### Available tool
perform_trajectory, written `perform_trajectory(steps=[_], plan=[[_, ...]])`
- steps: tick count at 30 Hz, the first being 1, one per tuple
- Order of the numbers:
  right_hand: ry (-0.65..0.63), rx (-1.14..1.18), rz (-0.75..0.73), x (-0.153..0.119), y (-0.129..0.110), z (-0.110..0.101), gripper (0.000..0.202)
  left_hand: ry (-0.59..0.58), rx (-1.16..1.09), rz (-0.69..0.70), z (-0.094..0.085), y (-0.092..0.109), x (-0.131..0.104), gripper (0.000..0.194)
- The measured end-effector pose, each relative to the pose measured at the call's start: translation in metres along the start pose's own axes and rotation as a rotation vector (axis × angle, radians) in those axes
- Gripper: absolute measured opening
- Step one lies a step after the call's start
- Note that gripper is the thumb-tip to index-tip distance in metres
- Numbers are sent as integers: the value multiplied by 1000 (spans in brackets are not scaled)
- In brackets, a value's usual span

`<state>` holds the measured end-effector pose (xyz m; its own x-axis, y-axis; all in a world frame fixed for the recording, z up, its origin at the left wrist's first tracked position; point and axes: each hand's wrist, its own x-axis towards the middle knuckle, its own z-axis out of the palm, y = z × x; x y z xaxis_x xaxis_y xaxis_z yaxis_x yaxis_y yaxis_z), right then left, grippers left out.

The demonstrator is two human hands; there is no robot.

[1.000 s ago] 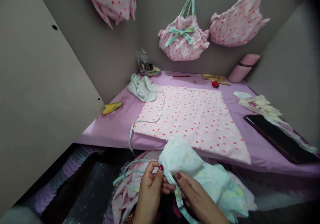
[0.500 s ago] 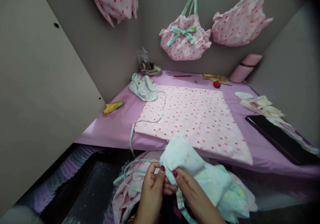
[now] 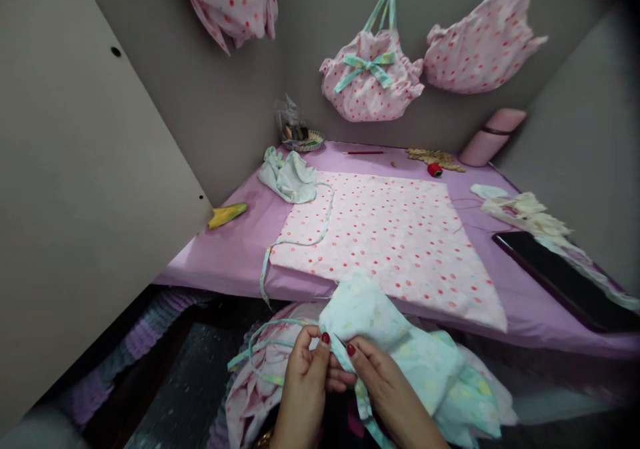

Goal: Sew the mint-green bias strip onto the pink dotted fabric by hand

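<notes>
By the near edge of the table, left hand and right hand pinched pale-green cloth, apparently aligning its border; the next move seemingly required steady tension.

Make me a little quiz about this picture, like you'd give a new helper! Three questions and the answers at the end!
1. Multiple choice: What are the left hand and right hand holding?
a) the black phone
b) the mint floral fabric
c) the pink flask

2. True or false: The red thread spool lies beyond the far edge of the flat dotted pink cloth.

3. Fill in the missing word: The middle hanging garment has a mint-green ____ on its front.

Key:
1. b
2. True
3. bow
</notes>
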<state>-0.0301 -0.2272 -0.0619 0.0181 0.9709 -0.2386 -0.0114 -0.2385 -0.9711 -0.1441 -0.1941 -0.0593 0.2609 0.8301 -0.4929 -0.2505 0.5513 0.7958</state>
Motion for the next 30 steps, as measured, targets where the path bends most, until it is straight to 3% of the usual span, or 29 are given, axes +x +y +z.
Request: perform_trajectory(steps=[13,30], plan=[[-8,-19,14,4,-4,2,32,-15,-46,-12,-2,-5,1,25],[-38,176,61,7,-1,7,32,-50,-27,-50,-2,-2,1,28]])
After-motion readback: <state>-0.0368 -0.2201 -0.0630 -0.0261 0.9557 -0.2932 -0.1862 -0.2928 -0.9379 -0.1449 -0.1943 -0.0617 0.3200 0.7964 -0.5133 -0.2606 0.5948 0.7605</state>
